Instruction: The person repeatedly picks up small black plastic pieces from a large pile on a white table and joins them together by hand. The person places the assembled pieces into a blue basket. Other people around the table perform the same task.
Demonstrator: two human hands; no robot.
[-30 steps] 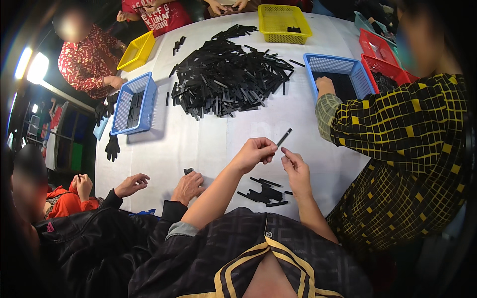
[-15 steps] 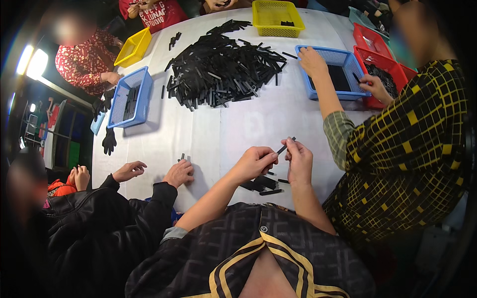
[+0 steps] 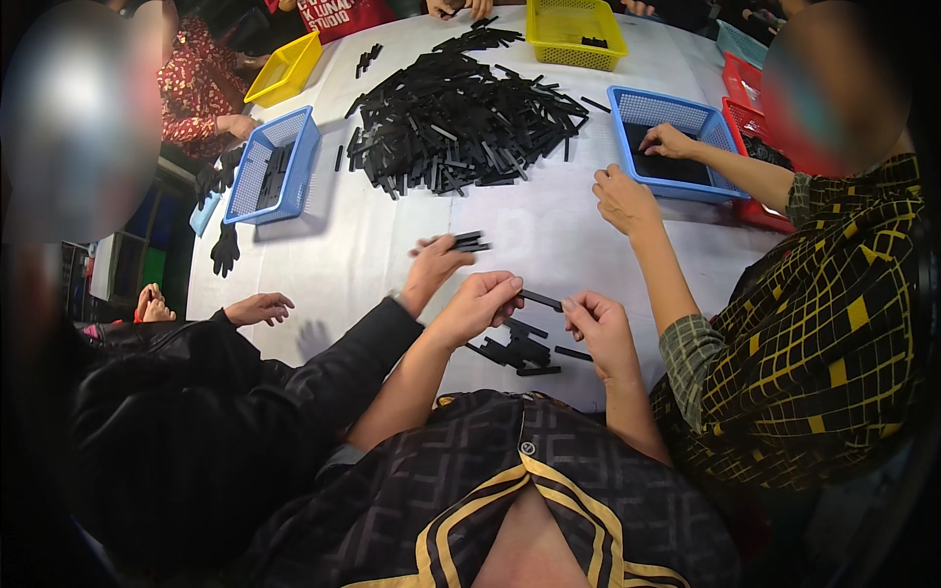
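Between my two hands a short, narrow black strip (image 3: 541, 300) is held above the white table, one end in each hand. My left hand (image 3: 480, 309) pinches the left end between thumb and fingers. The right end is in the thumb and fingers of my right hand (image 3: 600, 335). Just below, nearer my body, lies a small loose pile of similar black strips (image 3: 518, 351), and a single strip (image 3: 572, 353) rests beside it, close to my right wrist.
A large heap of black strips (image 3: 461, 127) covers the far middle of the table. Blue baskets (image 3: 294, 201) (image 3: 720, 186), yellow baskets (image 3: 583, 51) and a red basket (image 3: 737, 118) stand around it. Beside my left hand, a co-worker's hand (image 3: 431, 269) carries several strips.
The strip between my hands has gone from slanted to nearly level, and my hands sit slightly lower. The left co-worker's hand has lifted strips forward; the right co-worker's hands have shifted around the blue basket.
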